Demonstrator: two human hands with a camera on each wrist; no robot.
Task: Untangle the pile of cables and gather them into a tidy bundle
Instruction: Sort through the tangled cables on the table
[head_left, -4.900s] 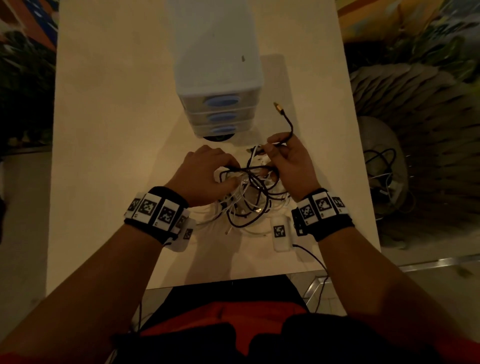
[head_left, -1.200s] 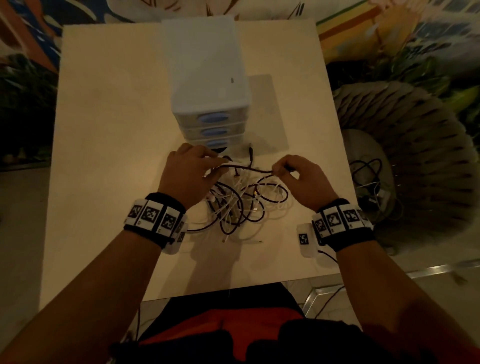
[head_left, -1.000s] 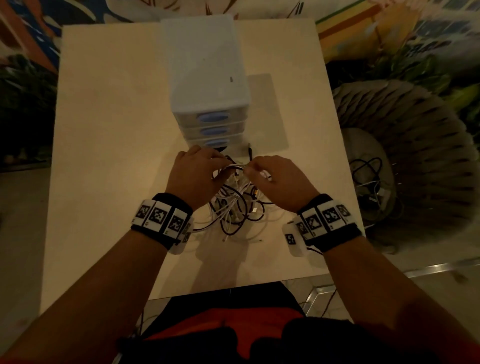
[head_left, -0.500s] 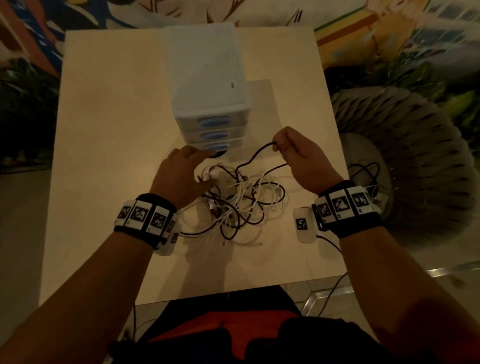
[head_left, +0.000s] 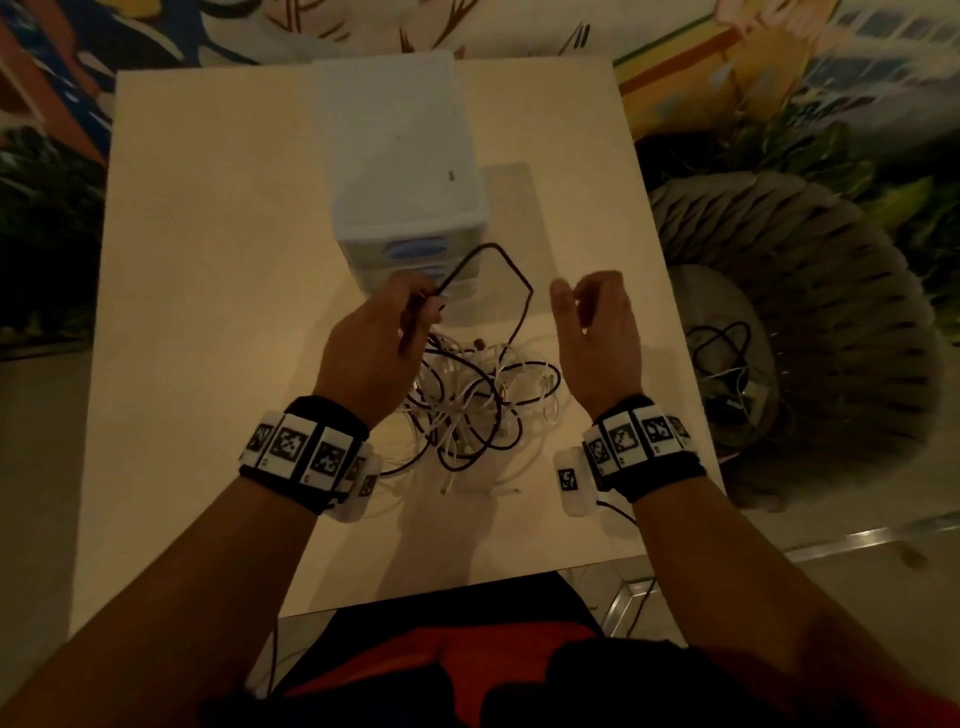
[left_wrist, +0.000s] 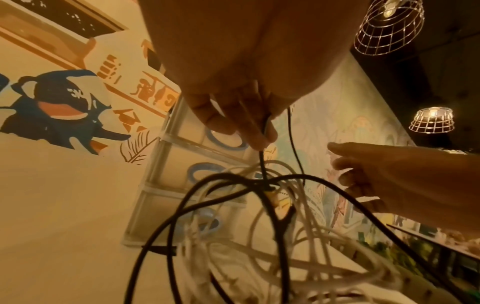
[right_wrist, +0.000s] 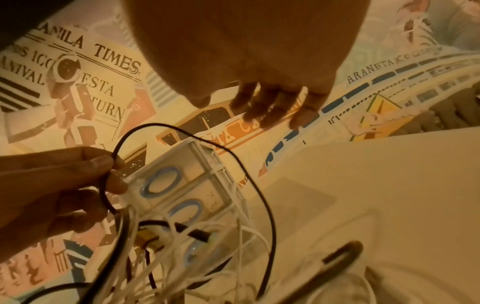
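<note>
Item: pile (head_left: 478, 405) of white and dark cables, which we found tangled on the table (head_left: 208, 322), between our two wrists and just in front of the drawer unit (head_left: 400, 156); no bundle yet formed.

Item: black cable (head_left: 506, 265); we held it in our left hand (head_left: 374, 348), fingers curled round it with thumb and fingertips pinching it near the drawer fronts; from that pinch it rose in an open loop before the drawers, bent down to the right and ran back into the pile; in the left wrist view the cable (left_wrist: 262, 162) dropped from our fingers (left_wrist: 254, 131) straight into the knot of cords below; a gold-coloured plug (right_wrist: 149, 240) lay in the heap under that hand.

Item: right hand (head_left: 597, 332); we kept it raised to the right of the loop, apart from it, fingers loosely bent and gripping nothing; in the right wrist view the fingertips (right_wrist: 270, 111) hung free above the cable (right_wrist: 233, 156).

Item: further cords (head_left: 722, 358), lying in a woven basket (head_left: 831, 322) right of the table, well apart from our hands.

Item: marker bands (head_left: 301, 452) on both wrists.
</note>
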